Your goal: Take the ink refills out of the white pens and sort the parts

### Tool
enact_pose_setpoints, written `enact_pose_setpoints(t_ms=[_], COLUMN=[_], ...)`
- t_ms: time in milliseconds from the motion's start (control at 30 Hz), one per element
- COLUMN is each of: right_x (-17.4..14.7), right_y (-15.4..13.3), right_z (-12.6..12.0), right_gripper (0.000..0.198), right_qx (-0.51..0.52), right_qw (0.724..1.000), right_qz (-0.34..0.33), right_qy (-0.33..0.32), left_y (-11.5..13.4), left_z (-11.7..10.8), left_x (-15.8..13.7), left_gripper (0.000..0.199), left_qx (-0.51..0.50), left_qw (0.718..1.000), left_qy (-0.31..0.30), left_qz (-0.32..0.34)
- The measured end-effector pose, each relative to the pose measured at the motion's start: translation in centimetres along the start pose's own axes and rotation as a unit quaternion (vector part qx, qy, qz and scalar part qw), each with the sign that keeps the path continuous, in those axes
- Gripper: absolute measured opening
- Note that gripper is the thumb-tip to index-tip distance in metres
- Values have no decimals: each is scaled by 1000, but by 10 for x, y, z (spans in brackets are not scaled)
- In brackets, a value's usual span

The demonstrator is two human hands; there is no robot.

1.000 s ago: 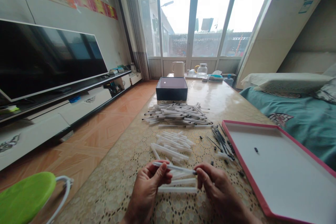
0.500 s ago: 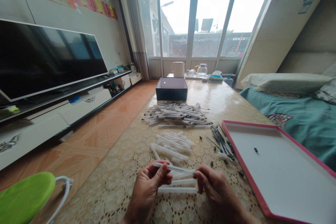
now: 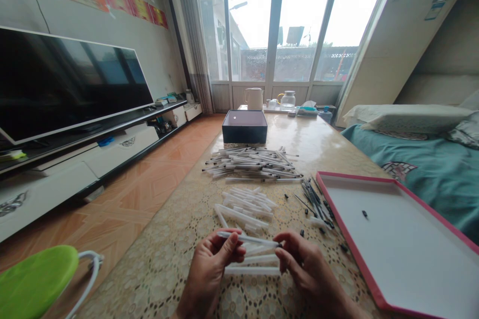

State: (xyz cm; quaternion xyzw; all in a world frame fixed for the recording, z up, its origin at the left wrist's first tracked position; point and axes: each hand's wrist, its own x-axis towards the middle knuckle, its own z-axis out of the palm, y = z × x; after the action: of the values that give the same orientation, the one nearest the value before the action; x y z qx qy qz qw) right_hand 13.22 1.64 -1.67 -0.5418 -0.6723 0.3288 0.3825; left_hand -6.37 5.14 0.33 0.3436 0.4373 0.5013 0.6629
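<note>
My left hand (image 3: 217, 261) pinches a white pen (image 3: 258, 240) between thumb and fingers, close to its left end. The pen lies nearly level above the table, its black end plug pointing right. At that plug is my right hand (image 3: 305, 264), with the index finger above it and the thumb below; these fingertips close on the black end. Under the hands lie several white pen barrels (image 3: 252, 270), partly hidden. A pile of similar white barrels (image 3: 247, 207) is just beyond them.
Farther back lies a heap of pens with black ends (image 3: 254, 164), before a dark box (image 3: 245, 133). To the right are black refills (image 3: 316, 199), small black plugs (image 3: 302, 233) and a pink-rimmed box lid (image 3: 411, 239). A green stool (image 3: 37, 279) stands left of the table.
The right fingers have loosened and spread a little at the pen's right end, so the black plug now shows. The left hand and the pen have barely moved.
</note>
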Motion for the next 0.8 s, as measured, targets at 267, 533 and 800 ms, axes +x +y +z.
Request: enact_pose_setpoints(t_ms=[267, 533, 800], right_x=[-1, -2, -1], right_y=[-3, -1, -2], right_z=[-1, 1, 0], right_gripper=[32, 39, 40], right_qx=[-8, -22, -14], right_qw=[1000, 1000, 1000], right_qz=[8, 3, 8], right_qy=[2, 6, 4], left_y=[1, 5, 3], left_z=[0, 4, 2], left_x=[-1, -3, 0], left_gripper=[22, 24, 25], left_qx=[2, 6, -2], left_qw=[1000, 1000, 1000], left_qy=[0, 14, 16], left_qz=[4, -2, -3])
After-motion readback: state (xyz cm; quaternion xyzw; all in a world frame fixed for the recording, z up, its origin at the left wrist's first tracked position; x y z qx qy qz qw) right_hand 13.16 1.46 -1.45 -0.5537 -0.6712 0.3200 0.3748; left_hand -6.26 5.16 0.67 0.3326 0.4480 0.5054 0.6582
